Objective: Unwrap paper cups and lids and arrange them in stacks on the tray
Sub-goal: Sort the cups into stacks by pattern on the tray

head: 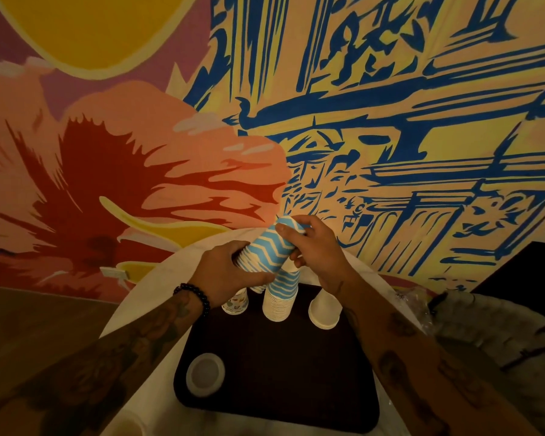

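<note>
Held stack of blue zigzag cups (266, 251) is up off the tray (280, 372), gripped at both ends. Left hand (230, 273) has its fingers curled round the low, rim end. Right hand (320, 247) has thumb and fingertips closed over the high, base end.

Key relation: the held stack's long axis is tilted, running from low-left near the left hand to high-right under the right hand. The standing zigzag stack (279, 298) sits rims-down on the tray's far edge, directly below the held one and roughly upright. The held stack's rim end is off to the left of the standing stack's top, not above it. To nest them, the held stack likely needs swinging upright, base up, with the rims brought over that top. The right hand is nearer the standing stack's top; the left hand carries the end that has to land. Whether the two stacks touch where they overlap is hard to tell, since the hands cover it.

Neighbours on the same far edge: white cup stack (324, 309) just right, a short patterned cup stack (236, 302) just left. One lid (205, 374) lies near the tray's front-left corner.

Writing: none readable. No brand or label on the cups; the patterned print is too small to make out.
</note>
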Action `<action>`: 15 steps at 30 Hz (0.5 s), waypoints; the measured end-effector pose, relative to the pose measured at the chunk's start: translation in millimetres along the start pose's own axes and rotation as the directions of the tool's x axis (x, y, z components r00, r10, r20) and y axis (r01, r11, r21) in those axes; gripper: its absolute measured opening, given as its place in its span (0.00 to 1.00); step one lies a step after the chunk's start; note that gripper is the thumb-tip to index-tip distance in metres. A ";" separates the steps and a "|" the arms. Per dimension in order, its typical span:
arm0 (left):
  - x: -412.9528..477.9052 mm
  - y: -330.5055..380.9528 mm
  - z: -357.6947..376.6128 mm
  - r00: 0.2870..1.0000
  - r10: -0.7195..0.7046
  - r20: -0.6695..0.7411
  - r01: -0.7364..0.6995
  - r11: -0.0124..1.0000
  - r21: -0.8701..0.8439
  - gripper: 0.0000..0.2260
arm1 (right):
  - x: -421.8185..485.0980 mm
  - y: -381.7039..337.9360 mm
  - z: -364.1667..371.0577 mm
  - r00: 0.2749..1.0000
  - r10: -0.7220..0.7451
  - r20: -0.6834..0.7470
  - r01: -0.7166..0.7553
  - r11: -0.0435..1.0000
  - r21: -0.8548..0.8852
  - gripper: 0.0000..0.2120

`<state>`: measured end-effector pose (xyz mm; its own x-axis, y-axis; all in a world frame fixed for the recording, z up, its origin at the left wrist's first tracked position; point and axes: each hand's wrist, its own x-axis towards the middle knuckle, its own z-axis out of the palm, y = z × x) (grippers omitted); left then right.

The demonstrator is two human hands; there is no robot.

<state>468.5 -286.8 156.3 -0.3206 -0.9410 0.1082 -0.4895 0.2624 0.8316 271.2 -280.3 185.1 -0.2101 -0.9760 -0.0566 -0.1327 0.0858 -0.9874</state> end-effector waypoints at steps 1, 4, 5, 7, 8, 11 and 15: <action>0.7 -1.5 -0.5 1.000 -0.007 0.000 0.007 1.000 0.008 0.26 | -0.1 0.5 -0.1 1.000 0.006 0.002 -0.006 1.000 0.015 0.22; 2.2 -2.4 -0.8 1.000 -0.028 -0.009 0.028 0.999 0.025 0.24 | -0.2 1.3 0.1 1.000 0.009 0.000 -0.009 0.999 0.034 0.23; 2.9 -1.7 -0.8 0.999 -0.030 -0.014 0.030 0.999 0.027 0.24 | -0.2 0.6 0.3 1.000 0.005 -0.003 -0.005 1.000 0.030 0.23; 4.8 -1.2 -1.6 0.999 -0.042 -0.019 0.042 0.999 0.016 0.24 | 0.7 -2.3 0.1 1.000 -0.010 -0.014 0.011 1.000 0.025 0.23; 5.6 -1.5 -2.4 0.999 -0.049 -0.015 0.049 0.999 0.009 0.25 | 1.8 -4.2 -0.5 1.000 -0.017 -0.025 0.017 0.999 0.030 0.22; 7.1 -7.1 -5.0 0.997 -0.075 -0.004 0.075 0.997 0.020 0.27 | 6.2 -12.5 -7.1 0.995 -0.037 -0.098 0.046 0.995 0.086 0.21; 6.3 -21.9 -9.4 0.985 -0.168 -0.042 0.169 0.985 0.039 0.28 | 12.6 -18.0 -20.8 0.963 -0.171 -0.210 0.180 0.983 0.023 0.18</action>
<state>484.8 -300.5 143.9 -0.1994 -0.9799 -0.0099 -0.5684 0.1074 0.8157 250.8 -290.0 205.3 -0.3834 -0.9120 0.1456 -0.1463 -0.0957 -0.9846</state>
